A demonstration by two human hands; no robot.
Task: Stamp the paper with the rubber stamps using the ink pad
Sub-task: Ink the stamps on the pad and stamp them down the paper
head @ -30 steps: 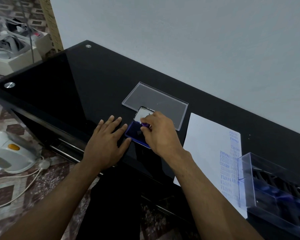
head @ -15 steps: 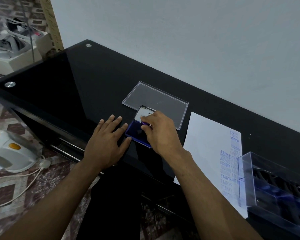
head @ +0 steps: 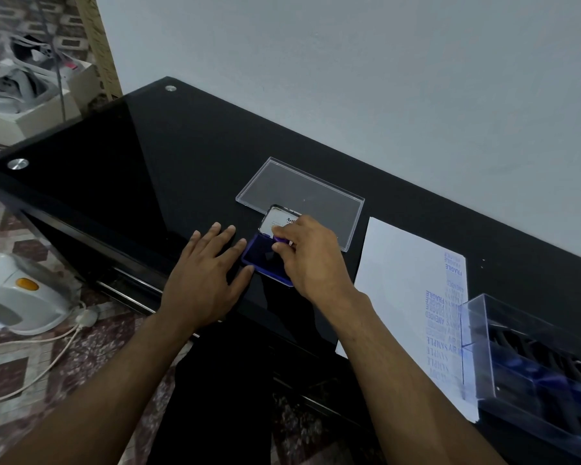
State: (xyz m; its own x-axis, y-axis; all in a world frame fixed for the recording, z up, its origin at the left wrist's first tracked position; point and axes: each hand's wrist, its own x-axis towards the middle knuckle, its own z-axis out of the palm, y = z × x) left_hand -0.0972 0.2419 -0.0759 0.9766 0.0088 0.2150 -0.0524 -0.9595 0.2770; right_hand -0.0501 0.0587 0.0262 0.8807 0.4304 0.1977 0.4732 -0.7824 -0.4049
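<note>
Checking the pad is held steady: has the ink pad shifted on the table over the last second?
No. The ink pad keeps its place just in front of the clear lid, with the left hand flat beside it.

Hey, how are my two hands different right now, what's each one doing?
The left hand lies flat with straight, spread fingers on the black table; the right hand has curled fingers pinching a small purple stamp. The left hand's fingertips touch the ink pad's left edge, while the right hand hovers over the pad, holding the stamp on it. Both are bare and meet at the pad.
</note>
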